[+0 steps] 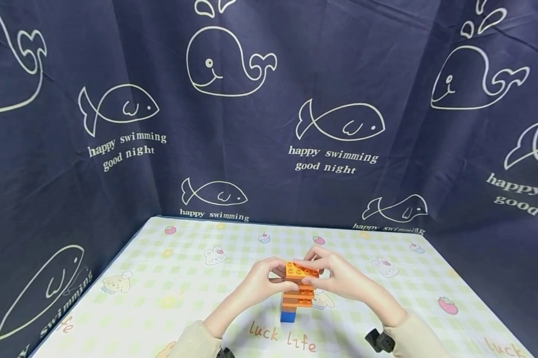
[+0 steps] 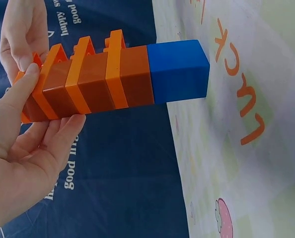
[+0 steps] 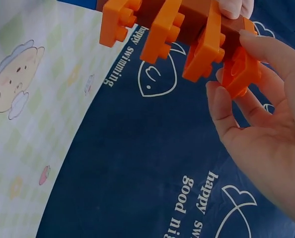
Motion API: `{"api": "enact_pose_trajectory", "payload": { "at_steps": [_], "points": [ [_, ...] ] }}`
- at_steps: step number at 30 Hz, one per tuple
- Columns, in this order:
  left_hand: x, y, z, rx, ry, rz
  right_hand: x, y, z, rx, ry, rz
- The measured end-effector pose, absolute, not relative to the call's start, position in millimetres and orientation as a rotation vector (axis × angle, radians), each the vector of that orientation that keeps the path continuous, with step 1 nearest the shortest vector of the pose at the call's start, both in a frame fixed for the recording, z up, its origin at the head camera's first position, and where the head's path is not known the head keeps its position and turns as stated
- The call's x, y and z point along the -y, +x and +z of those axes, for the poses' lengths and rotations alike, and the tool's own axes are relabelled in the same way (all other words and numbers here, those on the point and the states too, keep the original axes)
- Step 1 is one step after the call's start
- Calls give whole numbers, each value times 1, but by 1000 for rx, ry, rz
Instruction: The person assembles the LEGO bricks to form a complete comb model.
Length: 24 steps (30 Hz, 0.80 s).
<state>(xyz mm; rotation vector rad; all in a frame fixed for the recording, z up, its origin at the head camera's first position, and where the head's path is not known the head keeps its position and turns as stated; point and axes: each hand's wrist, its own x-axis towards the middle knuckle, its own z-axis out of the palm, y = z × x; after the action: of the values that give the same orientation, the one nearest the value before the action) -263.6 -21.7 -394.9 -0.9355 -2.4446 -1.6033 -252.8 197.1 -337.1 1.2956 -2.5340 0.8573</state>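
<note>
A tower of building bricks stands upright on the table, with a blue brick (image 1: 288,316) at its base. Above it, brown bricks (image 2: 93,77) alternate with thin orange bricks (image 3: 162,32) whose studded ends jut out to the right. My left hand (image 1: 265,280) grips the upper part of the tower, thumb on the near side and fingers behind. At the top, my right hand (image 1: 338,275) pinches the overhanging end of the topmost orange brick (image 1: 301,270) between thumb and fingers. Part of that brick is hidden by the fingers in the right wrist view.
A pale checked cloth (image 1: 179,278) with cartoon prints and lettering covers the table. Dark blue curtains (image 1: 269,124) with white fish and whale drawings hang behind and at both sides. Black straps (image 1: 380,340) sit at the wrists.
</note>
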Motion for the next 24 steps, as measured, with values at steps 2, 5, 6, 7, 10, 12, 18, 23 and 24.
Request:
{"api": "enact_pose_trajectory", "payload": {
  "at_steps": [2, 5, 6, 7, 10, 12, 18, 23, 24],
  "points": [
    [22, -263, -395, 2449, -934, -1595, -197, -252, -336, 2543, 1294, 856],
    [22, -263, -394, 2450, -934, -1592, -197, -251, -335, 2561, 1284, 847],
    [22, -263, -394, 2449, -937, -1592, -197, -251, -335, 2566, 1280, 847],
    [22, -263, -394, 2448, -938, -1595, -197, -251, -335, 2568, 1277, 846],
    [21, -263, -394, 2451, -931, -1603, -198, -250, -336, 2568, 1266, 864],
    [20, -263, -395, 2455, -923, -1616, -200, -250, -338, 2560, 1253, 893],
    [19, -262, -398, 2452, -912, -1640, -203, -252, -351, 2465, 1186, 1002],
    [20, -262, -400, 2444, -901, -1656, -201, -252, -359, 2445, 1042, 1104],
    [20, -262, -400, 2446, -896, -1658, -201, -251, -360, 2448, 1012, 1132]
  ]
}}
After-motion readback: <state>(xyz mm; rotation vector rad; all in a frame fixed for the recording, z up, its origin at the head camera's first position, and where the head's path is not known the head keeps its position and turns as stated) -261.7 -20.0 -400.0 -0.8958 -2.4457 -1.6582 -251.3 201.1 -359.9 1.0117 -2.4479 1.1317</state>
